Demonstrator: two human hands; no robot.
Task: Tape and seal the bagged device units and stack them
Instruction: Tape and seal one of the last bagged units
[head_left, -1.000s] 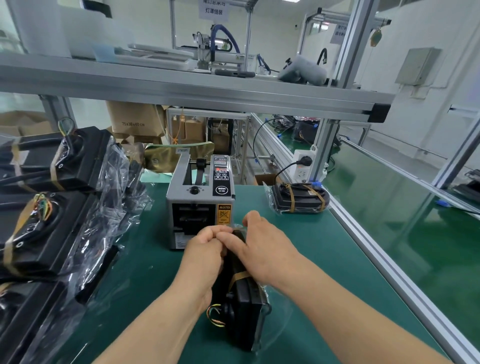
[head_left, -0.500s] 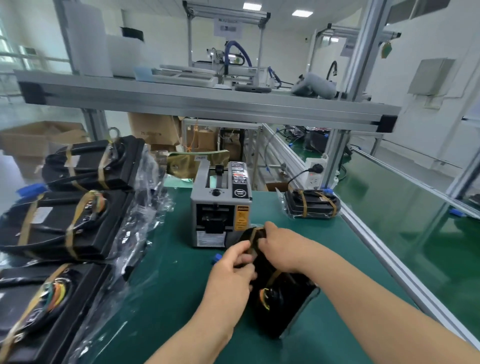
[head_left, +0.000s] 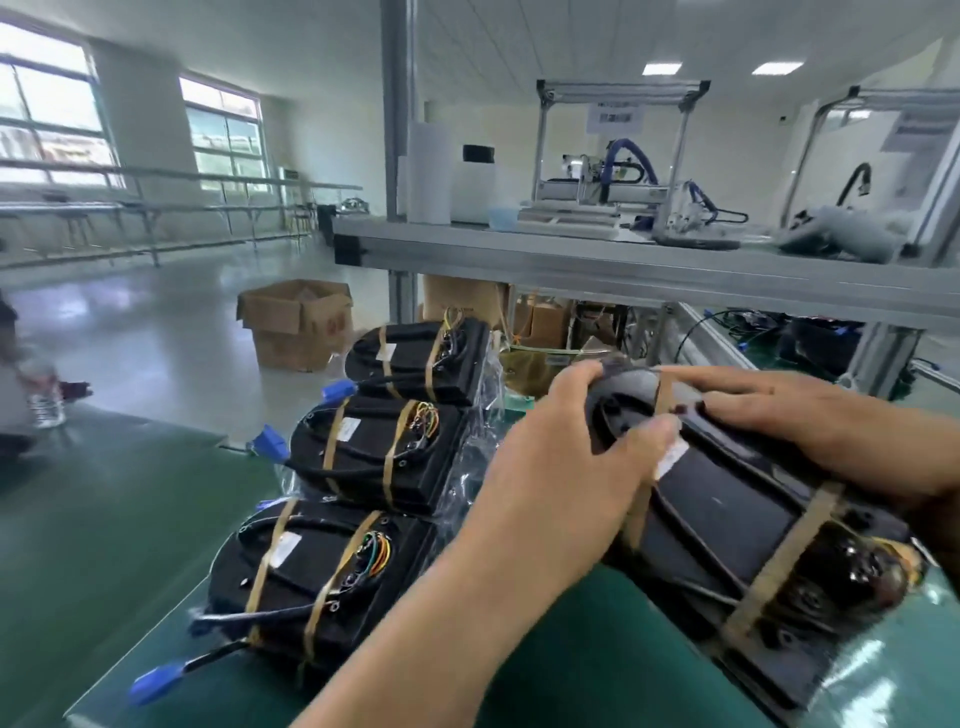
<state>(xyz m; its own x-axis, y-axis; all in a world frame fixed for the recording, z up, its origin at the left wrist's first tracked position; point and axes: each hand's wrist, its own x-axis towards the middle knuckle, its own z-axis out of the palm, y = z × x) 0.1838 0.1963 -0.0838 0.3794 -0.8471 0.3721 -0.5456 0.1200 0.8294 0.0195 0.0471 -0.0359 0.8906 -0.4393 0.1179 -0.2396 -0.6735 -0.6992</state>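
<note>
A black bagged device unit (head_left: 727, 519) with tan tape bands is held up over the green bench at the right. My left hand (head_left: 561, 462) grips its far left end, thumb on top and fingers curled over the edge. My right hand (head_left: 810, 426) lies along its right side, fingers over the top edge. Three stacks of taped bagged units stand in a row at the left: a near stack (head_left: 311, 577), a middle stack (head_left: 374, 447) and a far stack (head_left: 421, 358).
The green bench mat (head_left: 571, 665) ends at a left edge near the stacks. An aluminium shelf (head_left: 623, 260) with machines runs overhead. An open cardboard box (head_left: 296, 322) stands on the floor beyond. Another person (head_left: 21, 395) holding a bottle is at the far left.
Both hands have lifted the unit from in front of the tape dispenser and carried it left toward the stacks. The view has turned left; the dispenser is out of sight.
</note>
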